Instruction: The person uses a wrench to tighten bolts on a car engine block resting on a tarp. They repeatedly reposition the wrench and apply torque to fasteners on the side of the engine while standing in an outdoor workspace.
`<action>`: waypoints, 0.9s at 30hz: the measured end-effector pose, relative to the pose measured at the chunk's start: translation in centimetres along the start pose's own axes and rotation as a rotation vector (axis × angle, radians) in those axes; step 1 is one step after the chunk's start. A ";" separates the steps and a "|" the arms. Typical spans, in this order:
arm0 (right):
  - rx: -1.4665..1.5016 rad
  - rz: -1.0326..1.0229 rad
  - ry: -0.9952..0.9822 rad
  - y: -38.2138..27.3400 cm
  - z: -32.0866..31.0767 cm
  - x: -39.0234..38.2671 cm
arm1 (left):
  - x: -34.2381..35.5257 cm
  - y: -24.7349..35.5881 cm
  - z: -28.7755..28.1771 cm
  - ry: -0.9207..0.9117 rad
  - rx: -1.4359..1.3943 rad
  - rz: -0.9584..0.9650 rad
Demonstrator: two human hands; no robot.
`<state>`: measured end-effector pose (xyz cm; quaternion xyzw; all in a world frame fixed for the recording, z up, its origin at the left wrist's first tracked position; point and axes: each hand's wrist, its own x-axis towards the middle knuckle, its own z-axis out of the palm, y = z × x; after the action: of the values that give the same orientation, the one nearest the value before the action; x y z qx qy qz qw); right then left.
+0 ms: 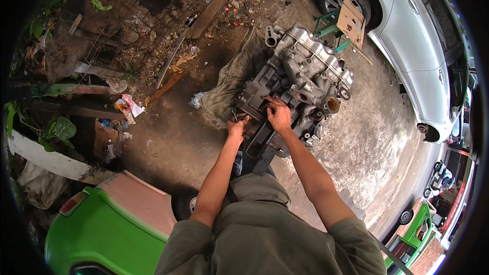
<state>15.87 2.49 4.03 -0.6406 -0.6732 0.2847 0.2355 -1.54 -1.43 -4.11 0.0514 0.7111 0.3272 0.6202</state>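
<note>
The bulky silver-and-dark metal engine [311,51] sat before the person, beside a crumpled olive-grey cloth [235,71]. The right hand [278,113] lay on it, fingers loosely spread; the left hand [237,126] curled at its left edge, its grip unclear.

You can read no text, label, number or sign here. Any marking on the engine [288,79] in front of you is too small to tell. The colours on the crumpled wrapper [133,107] at left and dark marks on the tan board [350,24] at far right stay unreadable.
</note>
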 end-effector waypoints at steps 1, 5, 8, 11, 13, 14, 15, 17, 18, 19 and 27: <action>-0.003 0.001 0.004 0.0 0.0 -0.1 | -0.4 0.3 -0.1 0.014 0.053 0.004; -0.009 0.013 0.021 -0.1 0.0 -0.2 | -0.9 1.4 -0.6 -0.224 -0.196 -0.210; -0.018 0.006 0.019 -0.1 0.0 -0.2 | 0.1 1.3 -1.2 -0.376 -0.250 -0.258; 0.012 -0.018 0.033 -0.1 0.0 0.0 | 1.4 0.7 -1.5 -0.413 -0.247 -0.217; 0.031 -0.031 0.043 -0.2 0.1 -0.1 | 1.5 0.4 -1.5 -0.412 -0.160 -0.187; 0.030 -0.038 0.047 -0.2 0.0 -0.1 | 1.3 0.4 -1.2 -0.365 -0.146 -0.147; 0.024 -0.023 0.044 -0.2 0.0 -0.1 | 0.9 0.3 -0.6 -0.274 -0.118 -0.144; 0.021 -0.038 0.053 -0.3 -0.1 -0.1 | -0.2 0.4 0.5 -0.122 -0.013 -0.126; 0.018 -0.026 0.047 -0.3 -0.1 -0.1 | -0.7 0.6 0.8 -0.080 0.019 -0.092; 0.017 -0.035 0.051 -0.4 -0.1 -0.1 | -1.2 0.7 0.9 -0.041 0.055 -0.068; 0.031 -0.002 0.041 -0.5 -0.2 -0.3 | -0.2 2.3 -2.2 -0.418 -0.204 -0.248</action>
<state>15.65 2.24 4.52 -0.6421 -0.6642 0.2817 0.2594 -4.31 -0.59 -2.69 -0.0325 0.5317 0.3010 0.7910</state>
